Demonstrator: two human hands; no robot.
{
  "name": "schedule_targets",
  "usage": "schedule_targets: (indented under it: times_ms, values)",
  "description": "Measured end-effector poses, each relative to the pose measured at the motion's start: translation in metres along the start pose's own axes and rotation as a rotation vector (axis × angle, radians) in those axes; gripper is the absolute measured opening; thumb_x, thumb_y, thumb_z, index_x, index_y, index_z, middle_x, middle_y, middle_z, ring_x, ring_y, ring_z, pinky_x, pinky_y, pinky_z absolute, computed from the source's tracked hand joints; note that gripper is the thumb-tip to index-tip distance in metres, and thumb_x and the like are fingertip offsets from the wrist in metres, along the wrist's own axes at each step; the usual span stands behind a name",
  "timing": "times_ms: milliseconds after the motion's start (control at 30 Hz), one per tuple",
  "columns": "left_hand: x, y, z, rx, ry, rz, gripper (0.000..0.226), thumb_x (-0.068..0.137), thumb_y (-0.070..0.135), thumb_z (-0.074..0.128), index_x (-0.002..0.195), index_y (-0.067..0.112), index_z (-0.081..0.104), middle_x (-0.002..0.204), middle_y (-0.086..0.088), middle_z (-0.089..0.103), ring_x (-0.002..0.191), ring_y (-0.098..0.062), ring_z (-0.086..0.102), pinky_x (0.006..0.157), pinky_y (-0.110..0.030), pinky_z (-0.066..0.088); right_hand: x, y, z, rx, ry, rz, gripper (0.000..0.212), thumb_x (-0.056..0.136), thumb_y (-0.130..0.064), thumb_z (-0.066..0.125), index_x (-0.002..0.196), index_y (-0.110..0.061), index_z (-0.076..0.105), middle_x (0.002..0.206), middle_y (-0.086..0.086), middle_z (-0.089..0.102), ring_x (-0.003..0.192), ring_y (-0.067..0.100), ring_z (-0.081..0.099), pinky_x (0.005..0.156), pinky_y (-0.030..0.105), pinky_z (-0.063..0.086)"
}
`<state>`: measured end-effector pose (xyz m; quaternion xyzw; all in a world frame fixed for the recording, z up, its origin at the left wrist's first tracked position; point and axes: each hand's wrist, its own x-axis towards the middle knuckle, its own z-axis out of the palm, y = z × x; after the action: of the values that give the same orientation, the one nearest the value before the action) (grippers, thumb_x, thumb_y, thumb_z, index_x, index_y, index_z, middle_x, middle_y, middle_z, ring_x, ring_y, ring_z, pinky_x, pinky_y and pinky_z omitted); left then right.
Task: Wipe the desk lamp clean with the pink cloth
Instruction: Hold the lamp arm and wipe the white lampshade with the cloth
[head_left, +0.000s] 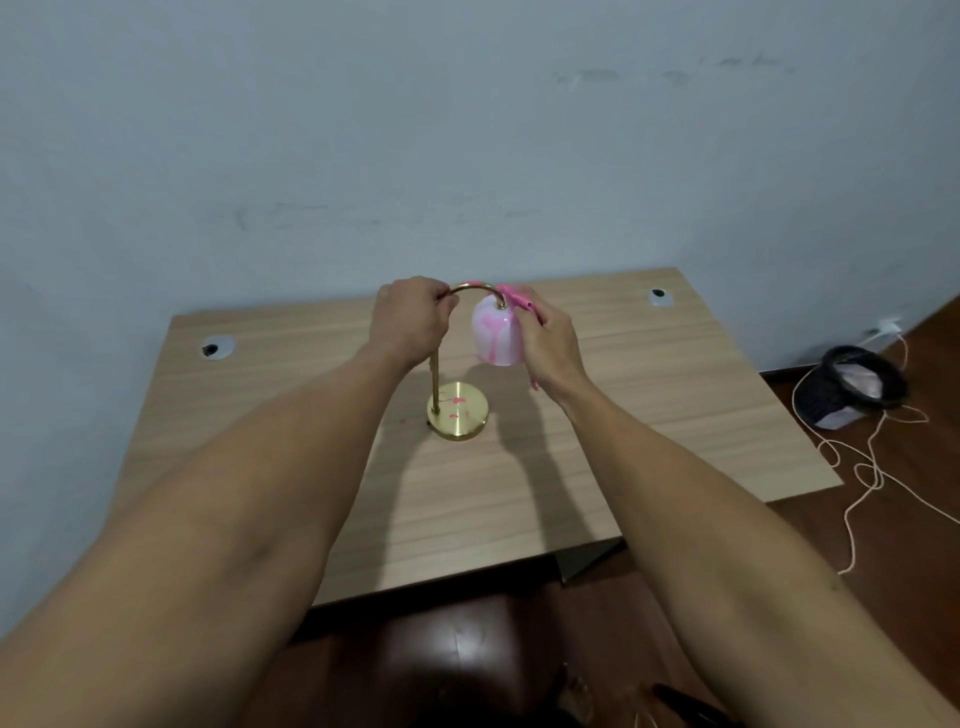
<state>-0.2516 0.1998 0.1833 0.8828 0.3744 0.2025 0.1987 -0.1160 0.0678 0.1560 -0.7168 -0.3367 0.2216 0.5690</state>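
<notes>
Lamp (457, 410) stands mid surface (649, 415), pink smears on base. Left hand (410, 322) grips the curved neck; right hand (550, 343) pinches pink cloth (511, 300) against the shade top (496, 335).

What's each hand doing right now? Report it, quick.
Left hand: closed, gripping the lamp's gold arm.
Right hand: closed, holding the pink cloth against the shade.

We face a scuffed pale blue-grey wall (467, 130) behind a wooden desk (649, 405). Dark wood floor (909, 519) lies to our right.
</notes>
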Motion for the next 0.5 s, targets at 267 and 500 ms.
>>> schedule_targets:
  times_ms: [267,500]
  values:
    - [0.003,-0.005,0.003,-0.064,-0.017,0.001,0.034,0.1,0.027,0.058,0.069,0.011,0.06,0.056,-0.003,0.048,0.067,-0.034,0.049,0.062,-0.033,0.029,0.001,0.002,-0.01,-0.041,0.04,-0.003,0.037,0.096,-0.03,0.047,0.115,-0.044,0.075,0.111,-0.012,0.075,0.077,0.001,0.062,0.066,0.02,0.047]
    - [0.004,-0.005,0.004,-0.117,-0.031,-0.03,0.031,0.1,0.025,0.058,0.076,0.007,0.066,0.058,-0.006,0.052,0.068,-0.034,0.051,0.061,-0.032,0.031,-0.012,0.015,-0.003,-0.052,0.053,-0.096,0.036,0.102,-0.026,0.048,0.127,-0.04,0.069,0.135,-0.019,0.064,0.128,-0.003,0.054,0.103,0.013,0.043]
